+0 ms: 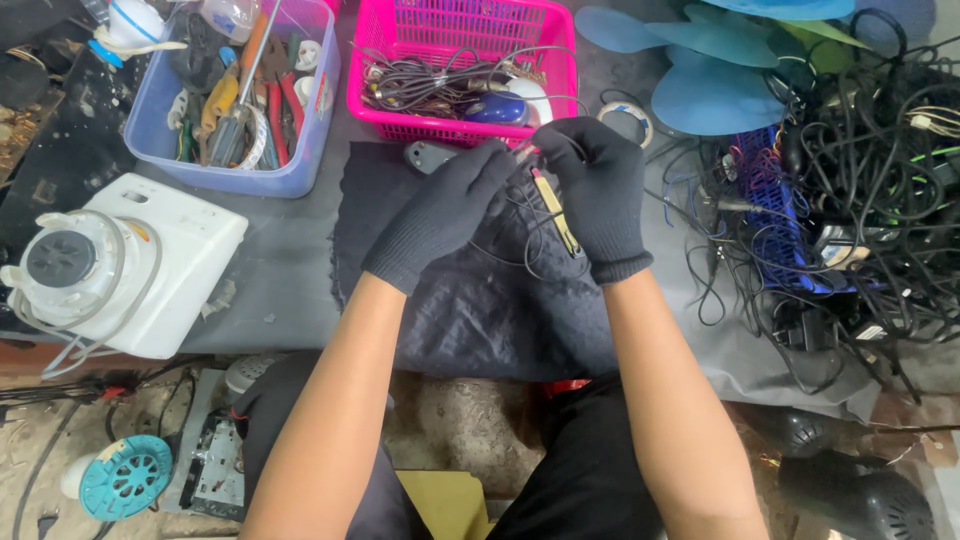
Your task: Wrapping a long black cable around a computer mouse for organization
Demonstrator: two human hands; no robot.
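Both gloved hands, left hand (450,205) and right hand (597,190), pinch a thin black wire (520,235) and slim yellow tool (556,212) over the dark cloth (470,310), at six o'clock from the pink basket (462,65); light, limp stuff, best held near the ends.

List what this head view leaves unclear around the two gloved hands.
- Fingertips of the left hand and right hand: black gloves merge, so the grip is unclear.
- Thin wire: lost against the dark cloth.
- Pink basket: cut off by the top edge.
- Cable pile: too tangled to separate.
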